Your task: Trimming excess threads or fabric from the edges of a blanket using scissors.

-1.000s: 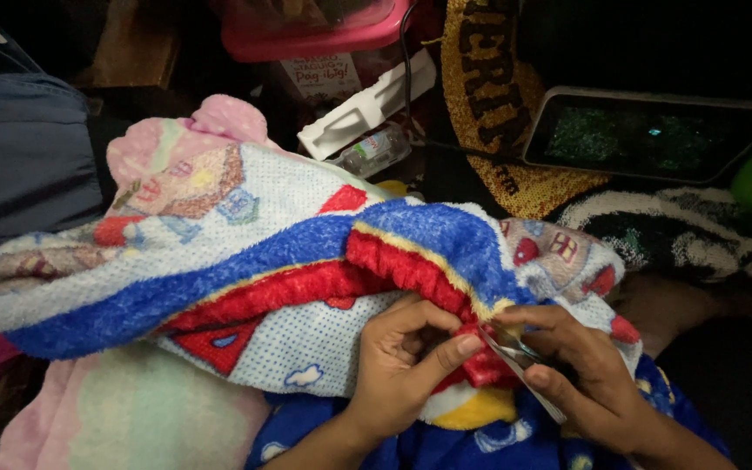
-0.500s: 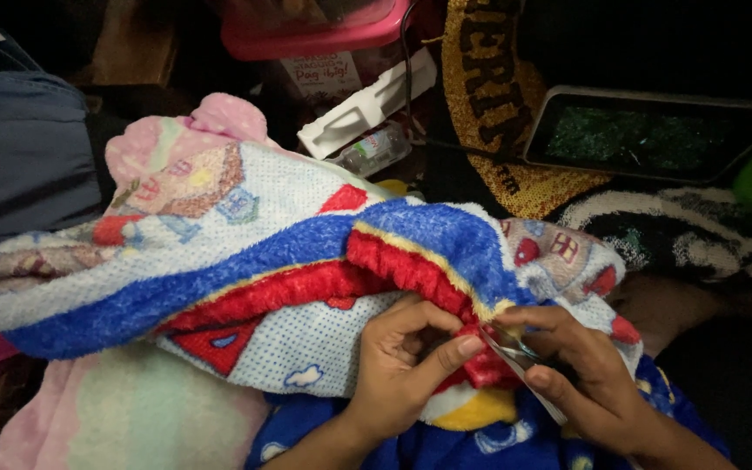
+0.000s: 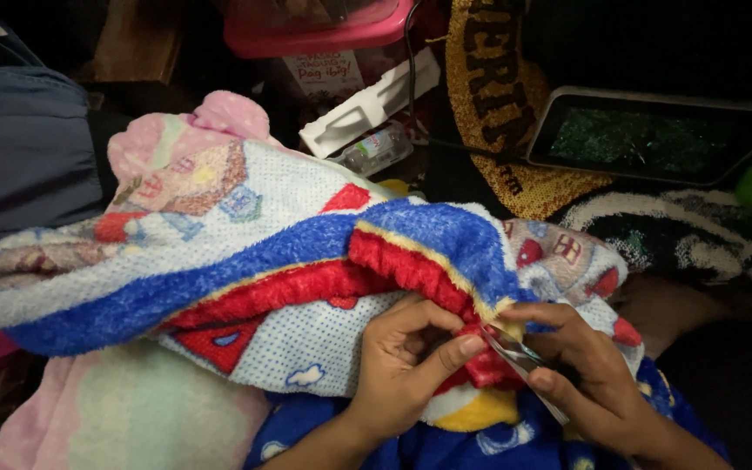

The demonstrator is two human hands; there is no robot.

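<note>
Across the person's lap lies a fleecy blanket (image 3: 245, 252), white with printed houses and bordered in blue and red bands, bunched into thick folds that run from the far left to the hands at lower right. It looks soft, limp and light, and it will likely sag and slide wherever it is not held, so the firm place to take it is the doubled red edge (image 3: 411, 274), where the pile is thickest. The left hand (image 3: 406, 365) does just that: thumb and curled fingers are pressed together on the red fold, pinching it taut. The right hand (image 3: 585, 383) meets it from the other side, its fingers closed around a small shiny metal tool (image 3: 515, 348), perhaps scissors or a clip; I cannot tell which, since most of it is hidden in the grip. Its tip sits right at the red edge between the two hands.

Beyond the blanket the floor is crowded. A small plastic bottle (image 3: 376, 148) and a white foam packing piece (image 3: 367, 104) lie just past the top fold, a pink lidded box (image 3: 315, 30) stands behind them, and a tablet (image 3: 654, 135) with a dark screen rests on a yellow mat (image 3: 498, 113) to the right. A dark grey bag (image 3: 19, 148) crowds the left side, and pale pink cloth (image 3: 124, 418) lies under the blanket's lower left. Nothing blocks the hands, though loose folds could creep over the edge.
</note>
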